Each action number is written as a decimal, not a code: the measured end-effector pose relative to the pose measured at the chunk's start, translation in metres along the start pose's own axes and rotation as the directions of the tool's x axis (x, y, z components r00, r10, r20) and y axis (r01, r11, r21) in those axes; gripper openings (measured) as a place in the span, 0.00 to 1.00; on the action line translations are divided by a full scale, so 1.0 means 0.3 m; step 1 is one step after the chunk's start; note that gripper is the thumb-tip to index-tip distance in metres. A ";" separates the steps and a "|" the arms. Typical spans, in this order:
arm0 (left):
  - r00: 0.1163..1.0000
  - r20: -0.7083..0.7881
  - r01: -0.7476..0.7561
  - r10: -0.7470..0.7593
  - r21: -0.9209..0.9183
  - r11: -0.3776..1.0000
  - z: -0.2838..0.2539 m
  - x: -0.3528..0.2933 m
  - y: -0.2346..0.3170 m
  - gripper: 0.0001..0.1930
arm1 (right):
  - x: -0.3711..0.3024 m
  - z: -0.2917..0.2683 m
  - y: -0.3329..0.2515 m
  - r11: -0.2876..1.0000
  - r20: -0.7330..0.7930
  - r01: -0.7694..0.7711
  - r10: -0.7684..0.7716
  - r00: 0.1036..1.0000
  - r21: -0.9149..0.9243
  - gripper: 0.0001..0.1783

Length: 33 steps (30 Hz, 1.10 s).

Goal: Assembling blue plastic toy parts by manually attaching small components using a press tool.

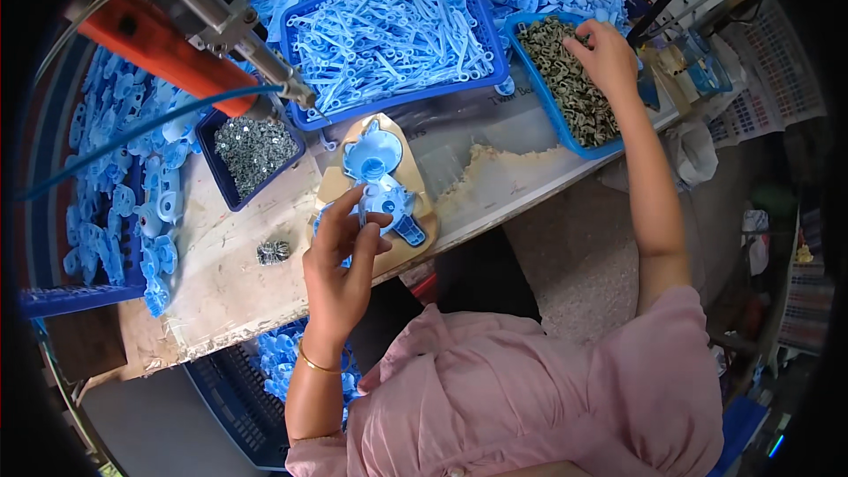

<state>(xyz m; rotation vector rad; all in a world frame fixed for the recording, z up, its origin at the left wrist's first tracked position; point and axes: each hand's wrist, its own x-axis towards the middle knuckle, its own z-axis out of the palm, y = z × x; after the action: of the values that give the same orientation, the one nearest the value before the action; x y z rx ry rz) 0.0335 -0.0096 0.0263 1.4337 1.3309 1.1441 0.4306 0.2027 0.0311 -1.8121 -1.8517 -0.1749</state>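
My left hand is curled over a wooden fixture board on the table, its fingers round a small light-blue plastic piece. On the board, beyond and beside those fingers, lies a blue plastic part with a round cup shape and a ribbed end. My right hand reaches over a bright blue tray of small dull-brass metal pieces. Its thumb and fingers are drawn together at the heap; whatever sits between the tips cannot be made out.
A blue basket of light-blue plastic sticks stands behind the board. Left of it is a dark bin of small silver metal parts. An orange pneumatic tool hangs at upper left. A small metal bundle lies nearby; blue plastic parts are heaped behind.
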 end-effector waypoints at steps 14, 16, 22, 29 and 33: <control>0.991 0.096 0.096 -0.088 -0.085 0.992 0.021 0.001 0.019 0.15 | -0.027 -0.065 -0.091 0.642 0.329 -0.263 0.018 0.944 0.721 0.09; 0.995 0.082 0.065 -0.055 -0.132 0.989 0.036 0.012 -0.017 0.14 | -0.083 -0.085 -0.218 0.545 0.469 -0.366 -0.057 0.881 0.754 0.13; 0.997 0.045 0.070 -0.066 -0.081 0.994 0.022 0.032 -0.029 0.11 | -0.233 -0.030 -0.496 0.438 0.638 -0.465 -0.487 0.597 0.769 0.18; 0.988 0.048 0.149 -0.147 -0.061 0.987 0.003 0.033 -0.004 0.08 | -0.279 -0.004 -0.668 0.477 0.641 -0.427 -0.577 0.507 0.768 0.13; 0.995 0.003 0.102 -0.103 -0.071 0.992 -0.005 0.032 -0.028 0.09 | -0.283 -0.009 -0.705 0.413 0.705 -0.589 -0.552 0.446 0.695 0.12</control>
<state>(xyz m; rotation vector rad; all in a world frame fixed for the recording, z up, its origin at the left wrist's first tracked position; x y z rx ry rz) 0.0302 0.0005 0.0191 1.2987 1.3354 1.1138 0.2246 0.1075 0.0522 -0.9568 -1.7443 1.9417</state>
